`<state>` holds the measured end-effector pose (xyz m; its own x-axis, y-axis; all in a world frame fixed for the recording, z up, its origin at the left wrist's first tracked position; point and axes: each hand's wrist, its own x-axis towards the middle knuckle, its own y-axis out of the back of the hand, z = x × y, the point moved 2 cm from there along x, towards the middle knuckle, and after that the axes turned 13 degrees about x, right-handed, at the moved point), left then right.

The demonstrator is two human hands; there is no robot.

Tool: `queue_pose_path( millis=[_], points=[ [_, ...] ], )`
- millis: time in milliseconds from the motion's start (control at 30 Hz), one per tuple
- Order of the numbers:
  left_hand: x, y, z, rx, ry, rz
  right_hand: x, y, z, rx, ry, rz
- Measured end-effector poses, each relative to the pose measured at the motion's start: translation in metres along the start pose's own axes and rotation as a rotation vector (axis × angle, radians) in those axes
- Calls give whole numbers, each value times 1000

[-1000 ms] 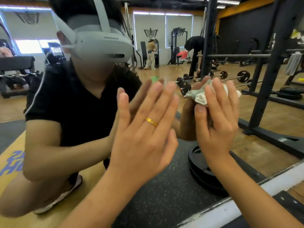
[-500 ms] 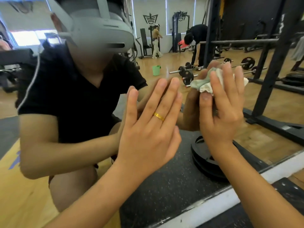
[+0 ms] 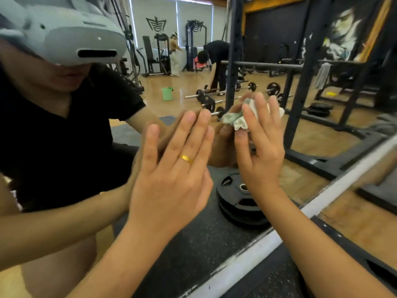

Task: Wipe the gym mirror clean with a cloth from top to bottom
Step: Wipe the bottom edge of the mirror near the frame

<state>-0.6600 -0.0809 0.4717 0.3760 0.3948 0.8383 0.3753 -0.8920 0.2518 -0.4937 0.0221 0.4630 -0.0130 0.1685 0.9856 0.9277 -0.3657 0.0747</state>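
Gym around me: wooden floor [image 3: 184,82] mid-frame, green bucket [image 3: 167,93] on it, barbells [image 3: 251,87] nearby; black rack [image 3: 305,72] right; bright windows [image 3: 194,11] top centre.

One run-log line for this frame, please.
phase: wiping | left hand: flat on mirror | right hand: presses bunched cloth on mirror, low near bottom edge

I've got my left hand [image 3: 171,175] flat on the mirror [image 3: 182,87], right hand [image 3: 262,147] just beside it pressing the cloth [image 3: 234,121] there.
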Motion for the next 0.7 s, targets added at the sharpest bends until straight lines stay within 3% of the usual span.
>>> queue_pose_path(
  millis=[200,433,500,633,700],
  points=[
    [-2,-8,4,67,61,84,9,13,41,22,199,-23],
    [-2,-12,9,213,71,55,10,30,82,93,46,169],
    [-2,-11,10,235,77,48,-7,21,72,115,103,101],
    [0,-7,12,216,82,39,1,43,96,20,406,-124],
    [1,-6,12,208,78,41,19,61,120,43,339,-123]
  ],
)
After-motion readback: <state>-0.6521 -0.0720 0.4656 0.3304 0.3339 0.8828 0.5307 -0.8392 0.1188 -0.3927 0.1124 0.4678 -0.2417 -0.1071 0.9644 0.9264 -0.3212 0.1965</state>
